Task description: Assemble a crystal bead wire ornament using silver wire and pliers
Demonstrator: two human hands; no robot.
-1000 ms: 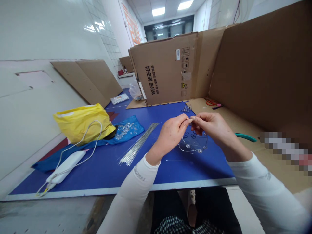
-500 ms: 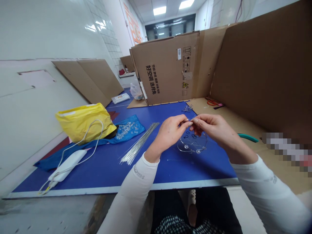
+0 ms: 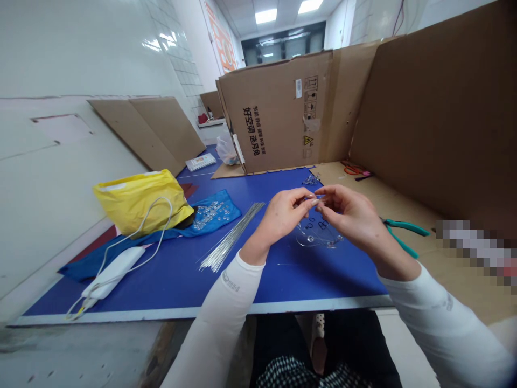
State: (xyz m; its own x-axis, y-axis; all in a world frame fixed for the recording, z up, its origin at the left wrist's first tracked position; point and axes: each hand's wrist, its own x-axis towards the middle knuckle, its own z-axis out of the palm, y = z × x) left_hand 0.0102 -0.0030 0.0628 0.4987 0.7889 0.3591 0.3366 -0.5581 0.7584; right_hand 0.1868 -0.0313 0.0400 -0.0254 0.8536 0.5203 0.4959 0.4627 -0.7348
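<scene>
Over the blue table (image 3: 291, 285), my left hand (image 3: 285, 213) is closed, pinching a thin wire ring with clear beads (image 3: 310, 238). My right hand (image 3: 351, 215) meets it fingertip to fingertip, thumb and fingers also closed at the ring's upper side. The exact spot between the fingertips is too small to make out. Below the hands hangs the rest of the beaded wire ring, bearing several clear round beads. Small dark loops (image 3: 322, 225) show on the table beneath it. Left of my left hand lies a bundle of straight silvery wires (image 3: 232, 237).
Green-handled pliers (image 3: 407, 226) lie right of my right wrist on cardboard, with red-handled scissors (image 3: 352, 168) farther back. Clear beads (image 3: 210, 214) rest on blue cloth beside a yellow bag (image 3: 141, 202). A white power strip (image 3: 115, 272) lies front left. Cardboard walls (image 3: 278, 118) enclose the back and right.
My right hand has turned slightly and its fingers have shifted at the wire. The beaded ring has tilted and risen a little. More of the green pliers now shows.
</scene>
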